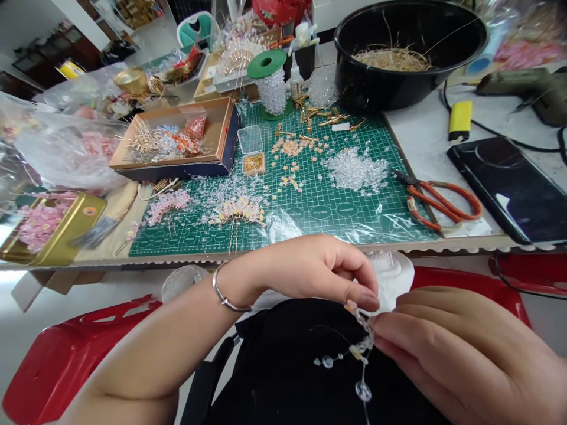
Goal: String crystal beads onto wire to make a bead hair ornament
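Observation:
My left hand point(310, 268), with a silver bangle on the wrist, pinches the top of a small clear bead-and-wire piece point(361, 339) over my lap. My right hand point(465, 348) has its fingers closed on the same piece from the right. Thin wire with clear round beads hangs below the two hands against black cloth. Both hands are below the near edge of the table, apart from the things on it.
A green cutting mat point(319, 203) holds a heap of clear beads point(354, 168), pink beads, gold pins and two beaded hair combs point(237, 212). Orange-handled pliers point(438, 200) and a black tablet point(509, 189) lie right. A box of parts point(177, 139), a black bowl point(407, 53) and a gold tin point(53, 227) stand around.

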Demonstrator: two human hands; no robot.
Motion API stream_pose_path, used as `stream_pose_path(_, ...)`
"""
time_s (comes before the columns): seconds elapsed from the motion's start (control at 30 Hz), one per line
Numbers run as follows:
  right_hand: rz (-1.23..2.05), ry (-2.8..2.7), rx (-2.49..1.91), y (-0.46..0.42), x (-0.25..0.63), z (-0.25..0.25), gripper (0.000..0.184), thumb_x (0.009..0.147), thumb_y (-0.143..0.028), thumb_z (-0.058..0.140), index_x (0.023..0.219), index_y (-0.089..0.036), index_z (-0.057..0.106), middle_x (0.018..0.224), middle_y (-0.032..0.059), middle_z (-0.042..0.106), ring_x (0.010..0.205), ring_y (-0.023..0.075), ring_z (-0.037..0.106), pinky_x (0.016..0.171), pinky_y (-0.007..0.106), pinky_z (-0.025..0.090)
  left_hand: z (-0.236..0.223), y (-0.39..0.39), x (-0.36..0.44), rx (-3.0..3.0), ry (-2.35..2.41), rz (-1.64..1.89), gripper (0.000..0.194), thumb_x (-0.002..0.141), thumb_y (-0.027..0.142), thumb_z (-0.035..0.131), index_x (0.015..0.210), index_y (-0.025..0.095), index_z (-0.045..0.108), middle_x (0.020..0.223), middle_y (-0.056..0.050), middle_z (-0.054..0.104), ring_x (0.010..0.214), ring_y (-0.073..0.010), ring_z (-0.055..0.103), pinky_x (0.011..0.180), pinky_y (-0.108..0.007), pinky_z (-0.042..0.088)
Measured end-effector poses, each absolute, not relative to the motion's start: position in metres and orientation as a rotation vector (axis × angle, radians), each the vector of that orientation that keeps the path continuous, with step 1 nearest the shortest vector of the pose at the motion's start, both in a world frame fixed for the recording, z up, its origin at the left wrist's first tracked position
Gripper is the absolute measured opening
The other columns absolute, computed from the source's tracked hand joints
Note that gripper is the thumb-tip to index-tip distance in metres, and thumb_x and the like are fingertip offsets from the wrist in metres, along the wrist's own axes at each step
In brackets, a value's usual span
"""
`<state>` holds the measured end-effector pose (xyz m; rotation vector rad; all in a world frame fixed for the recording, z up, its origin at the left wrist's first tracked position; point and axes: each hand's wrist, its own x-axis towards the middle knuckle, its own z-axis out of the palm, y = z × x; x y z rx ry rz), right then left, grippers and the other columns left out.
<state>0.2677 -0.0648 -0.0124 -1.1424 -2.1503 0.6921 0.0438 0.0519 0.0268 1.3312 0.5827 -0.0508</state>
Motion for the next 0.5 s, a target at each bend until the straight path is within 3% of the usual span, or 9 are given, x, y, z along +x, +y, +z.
stream_pose_path(0.13,0.398,-2.449,-0.898,-0.058,0.267,-0.007,0.019,0.09,-0.023,0.061,0.109,-0.024,0.065,0.088,0.0049,0.075,0.072,0.0241,0.07,0.058,0.034,0.053,0.015,0.036,0.042,1.228,0.679,-0.008,0.017,0.08,0.026,0.076,0.09,0.017,0.066,0.058,0.007,0.047,0.051,-0.0054,0.038,0.049,-0.019,0.029)
stream_pose_path(0.27,0.215,-2.481,-0.827,-0.053,0.266,-0.004,0.033,0.091,-0.019,0.055,0.123,-0.014,0.055,0.088,0.0099,0.075,0.073,0.0271,0.069,0.053,0.038,0.05,0.007,0.019,0.043,0.922,0.675,0.077,0.015,0.077,0.021,0.075,0.087,0.016,0.065,0.072,0.002,0.059,0.062,-0.0076,0.051,0.059,-0.02,0.04)
stream_pose_path(0.4,0.166,-2.47,-0.828,-0.05,0.265,-0.002,0.035,0.09,-0.015,0.053,0.125,-0.011,0.051,0.077,0.0079,0.072,0.065,0.0253,0.066,0.048,0.038,0.045,0.004,0.009,0.045,0.79,0.67,0.166,0.026,0.076,0.036,0.082,0.083,0.015,0.068,0.075,0.002,0.062,0.067,-0.0072,0.054,0.067,-0.02,0.045)
stream_pose_path(0.5,0.2,-2.474,-0.839,-0.047,0.266,-0.001,0.034,0.09,-0.014,0.054,0.123,-0.012,0.048,0.073,0.0069,0.071,0.061,0.025,0.064,0.045,0.038,0.041,0.007,0.009,0.042,0.86,0.708,0.227,0.029,0.08,0.042,0.078,0.085,0.015,0.07,0.08,-0.001,0.066,0.071,-0.0097,0.058,0.071,-0.022,0.047)
